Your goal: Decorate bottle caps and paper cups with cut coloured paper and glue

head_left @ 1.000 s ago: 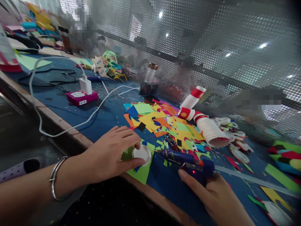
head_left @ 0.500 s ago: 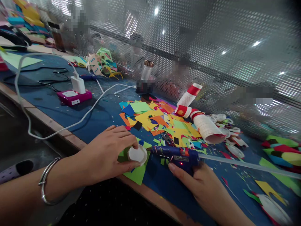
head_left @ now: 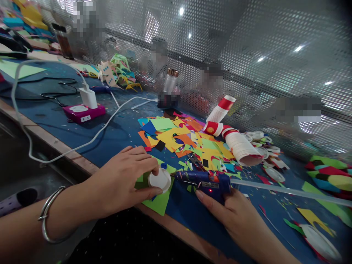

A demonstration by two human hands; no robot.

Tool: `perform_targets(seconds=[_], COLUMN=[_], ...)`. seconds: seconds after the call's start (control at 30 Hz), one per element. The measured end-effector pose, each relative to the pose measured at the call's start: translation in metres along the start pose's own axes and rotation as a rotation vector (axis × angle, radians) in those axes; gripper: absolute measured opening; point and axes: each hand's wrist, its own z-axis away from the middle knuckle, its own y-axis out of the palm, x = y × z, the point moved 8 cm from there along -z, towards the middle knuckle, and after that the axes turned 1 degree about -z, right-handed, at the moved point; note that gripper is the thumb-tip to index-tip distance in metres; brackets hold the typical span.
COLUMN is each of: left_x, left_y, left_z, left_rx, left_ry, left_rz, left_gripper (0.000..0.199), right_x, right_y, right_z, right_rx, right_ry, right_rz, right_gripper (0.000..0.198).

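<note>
Between thumb and fingers, my left hand (head_left: pixel 129 176) grips a small round white paper cup piece (head_left: pixel 160 180), its flat face up. The piece rests over a sheet of green paper (head_left: pixel 159 205) at the table's front edge. A blue hot glue gun (head_left: pixel 203 179) is in my right hand (head_left: pixel 233 211), fingers wrapped round its handle. Its nozzle points left and is right at the rim of the white piece; whether they touch I cannot tell. A red light glows on the gun, and a long clear glue stick (head_left: pixel 275 190) sticks out of its back.
Colored paper scraps (head_left: pixel 176 135) lie in a heap beyond my hands. Stacked paper cups (head_left: pixel 242 148) lie to their right. At left, a white cable (head_left: pixel 96 135) loops over the table's edge from a charger (head_left: pixel 88 98) on a purple power strip (head_left: pixel 85 114). A glass bottle (head_left: pixel 170 82) stands behind.
The view has shifted slightly. Both hands keep their hold, and the glue gun's nozzle stays beside the white piece's rim.
</note>
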Motion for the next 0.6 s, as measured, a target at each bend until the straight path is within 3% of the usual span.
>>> perform_targets(seconds=[0.3, 0.43, 0.6], left_x=[-0.002, 0.0, 0.006], left_y=[-0.001, -0.001, 0.0], left_z=[-0.001, -0.001, 0.0], left_rx=[0.036, 0.008, -0.046], left_ry=[-0.038, -0.029, -0.016], left_rz=[-0.016, 0.012, 0.05], left_gripper=[0.025, 0.025, 0.025], right_x=[0.013, 0.005, 0.006], right_y=[-0.008, -0.004, 0.002], right_z=[0.007, 0.02, 0.046], right_rx=[-0.018, -0.06, -0.073], right_ry=[-0.097, -0.123, -0.346], right_rz=[0.175, 0.232, 0.321], right_gripper=[0.035, 0.034, 0.036])
